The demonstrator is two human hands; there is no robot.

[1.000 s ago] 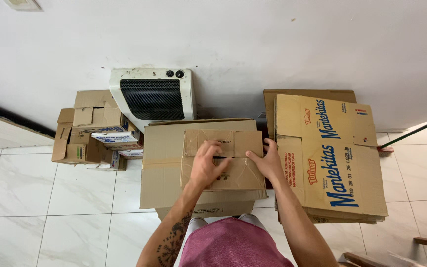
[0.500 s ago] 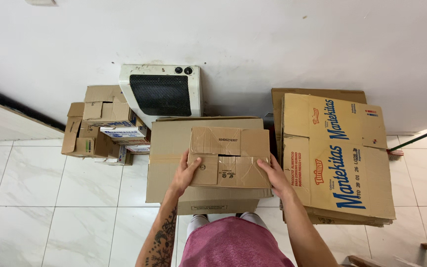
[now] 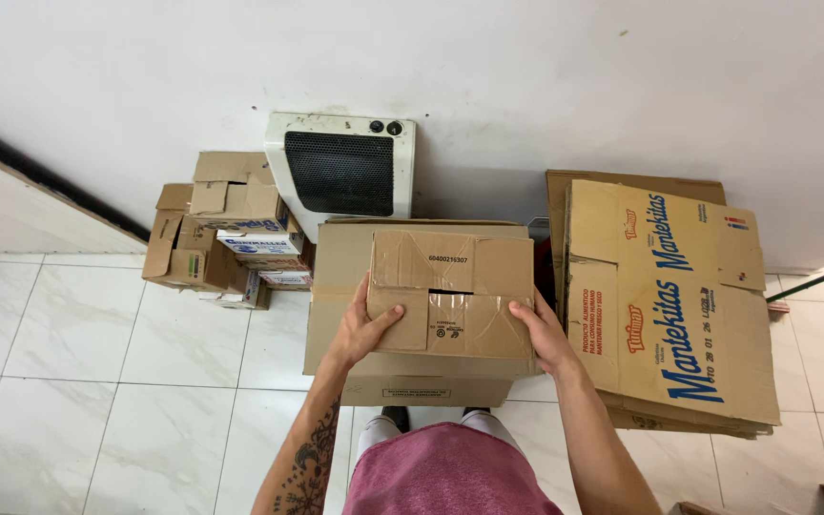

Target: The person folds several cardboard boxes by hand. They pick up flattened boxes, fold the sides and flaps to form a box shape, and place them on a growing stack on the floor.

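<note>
My left hand [image 3: 366, 329] grips the small cardboard box [image 3: 450, 294] at its 9 o'clock side, thumb across the top face. My right hand [image 3: 543, 334] clasps the same box at its 4 o'clock corner, fingers curled under the edge. The small box, taped along its seam, is held over the large cardboard box [image 3: 336, 315], which stands on the white tiled floor [image 3: 97, 381] at 12 o'clock from me. At 2 o'clock, flattened cartons [image 3: 665, 296] lean in a stack. At 10 o'clock, a pile of small boxes [image 3: 221, 229] sits near the wall. Beyond the large box, a white heater [image 3: 340, 172] stands against the wall [image 3: 526, 86].
</note>
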